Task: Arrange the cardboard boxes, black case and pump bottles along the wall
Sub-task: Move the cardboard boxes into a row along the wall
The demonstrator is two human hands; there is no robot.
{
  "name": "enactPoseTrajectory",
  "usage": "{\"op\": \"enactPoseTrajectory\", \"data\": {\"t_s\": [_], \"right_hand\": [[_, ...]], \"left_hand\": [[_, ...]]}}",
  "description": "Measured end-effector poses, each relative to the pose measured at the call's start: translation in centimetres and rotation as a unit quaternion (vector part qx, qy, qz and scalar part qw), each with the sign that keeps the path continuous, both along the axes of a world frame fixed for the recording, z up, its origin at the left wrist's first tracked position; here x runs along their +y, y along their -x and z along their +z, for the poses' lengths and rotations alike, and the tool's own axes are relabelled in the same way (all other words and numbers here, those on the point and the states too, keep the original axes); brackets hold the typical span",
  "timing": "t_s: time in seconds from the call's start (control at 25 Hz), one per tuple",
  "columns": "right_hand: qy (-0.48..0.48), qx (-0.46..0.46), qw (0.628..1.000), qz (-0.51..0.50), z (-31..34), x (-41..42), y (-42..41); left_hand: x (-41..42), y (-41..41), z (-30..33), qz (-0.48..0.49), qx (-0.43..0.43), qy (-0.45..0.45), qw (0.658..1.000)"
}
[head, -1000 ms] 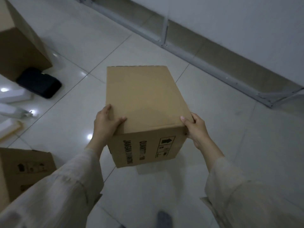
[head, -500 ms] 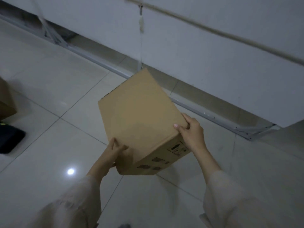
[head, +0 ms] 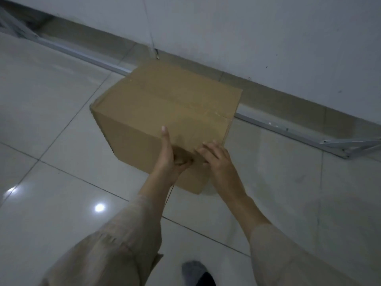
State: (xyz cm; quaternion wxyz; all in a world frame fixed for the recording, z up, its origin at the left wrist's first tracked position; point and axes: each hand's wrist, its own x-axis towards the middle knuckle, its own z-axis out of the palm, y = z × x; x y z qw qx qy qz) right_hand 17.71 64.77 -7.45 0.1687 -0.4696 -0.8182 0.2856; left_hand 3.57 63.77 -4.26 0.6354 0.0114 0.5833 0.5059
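right now the cardboard box (head: 165,118) sits low on the tiled floor (head: 51,100), its far edge close against the foot of the wall (head: 268,38), turned a little so its long side is not quite parallel to the skirting. whether its base is fully down or a near corner is a touch off the tiles, you cannot tell from this angle.

your left hand (head: 171,155) grasps the near top edge, thumb laid up along the lid and fingers curled under onto the front face. your right hand (head: 216,157) rests just beside it on the same corner, fingers spread and fairly straight over the lid edge, pressing rather than clenching.

by the look of it, you are at the set-down of this one box, near the end of that step; the black case, the pump bottles and any other boxes are out of view, so most of the task likely remains.

next you would want to square the box to the wall, nudging the near corner until the back face runs flush along the skirting, then let go with both hands. watch the metal rail (head: 288,129) lying along the wall's base to the right, touching or just behind the box: it may stop the box from sitting flat against the wall.

your foot (head: 193,271) shows at the bottom edge, well back from the box.
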Motion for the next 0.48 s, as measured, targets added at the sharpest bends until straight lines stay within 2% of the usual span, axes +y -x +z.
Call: {"op": "enactPoseTrajectory", "data": {"t_s": [0.08,0.2,0.28,0.4,0.48], "right_hand": [[0.023,-0.037,0.999,0.006,-0.2,1.3,-0.3],[0.005,-0.076,0.996,0.037,0.0,3.5,-0.5],[0.023,-0.102,0.994,0.032,-0.2,4.8,-0.7],[0.084,-0.148,0.985,0.013,-0.4,7.0,-1.6],[0.103,-0.169,0.979,0.046,-0.4,8.2,-1.9]], "left_hand": [[1.8,0.5,-0.6,-0.008,0.009,0.028,1.000],[3.1,0.7,-2.2,0.040,0.063,0.033,0.997],[4.5,0.7,-2.8,0.016,0.082,0.032,0.996],[6.4,1.0,-3.4,-0.075,0.128,0.039,0.988],[7.2,1.5,-3.2,-0.068,0.156,0.067,0.983]]}}
